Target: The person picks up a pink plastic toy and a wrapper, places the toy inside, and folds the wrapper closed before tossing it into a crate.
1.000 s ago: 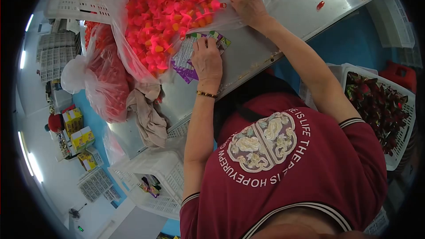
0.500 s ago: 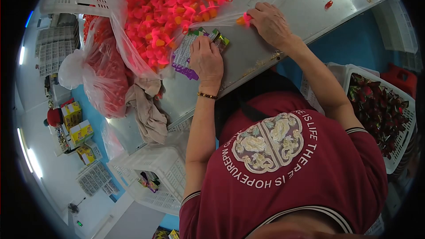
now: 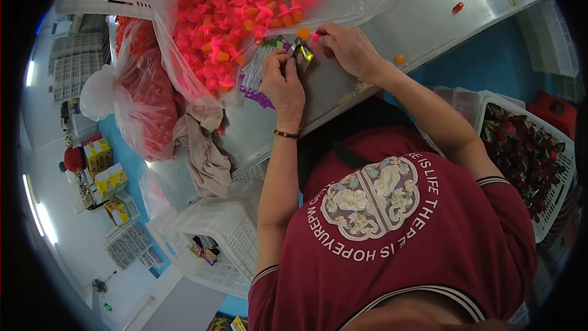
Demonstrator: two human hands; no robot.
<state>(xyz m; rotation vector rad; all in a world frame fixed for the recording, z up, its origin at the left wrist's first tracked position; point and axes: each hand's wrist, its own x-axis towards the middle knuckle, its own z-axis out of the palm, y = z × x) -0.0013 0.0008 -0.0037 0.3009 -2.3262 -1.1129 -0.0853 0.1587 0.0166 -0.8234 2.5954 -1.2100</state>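
My left hand [image 3: 284, 86], with a beaded bracelet at the wrist, pinches a small shiny wrapper packet [image 3: 302, 55]. Under its fingers lie printed packets with purple edges [image 3: 257, 97]. Close by on the right, my right hand [image 3: 350, 53] grips a pink pacifier-shaped piece with an orange tip [image 3: 303, 34] between thumb and fingers. That tip is just above the packet's upper end. Beyond both hands spreads a big heap of similar pink and orange pieces [image 3: 223, 24] on clear plastic.
The metal table [image 3: 429, 24] carries a small red piece [image 3: 457, 8] and an orange bit [image 3: 400, 59]. A tied bag of red items [image 3: 147, 98] and a beige cloth [image 3: 202, 156] are at left. White crates stand below left and at right, the right crate [image 3: 554, 224] holding dark red wrappers.
My right hand has moved left with the pacifier-shaped piece, to beside the packet. My left fingers have shifted from lying over the packets to pinching one, whose end is now raised.
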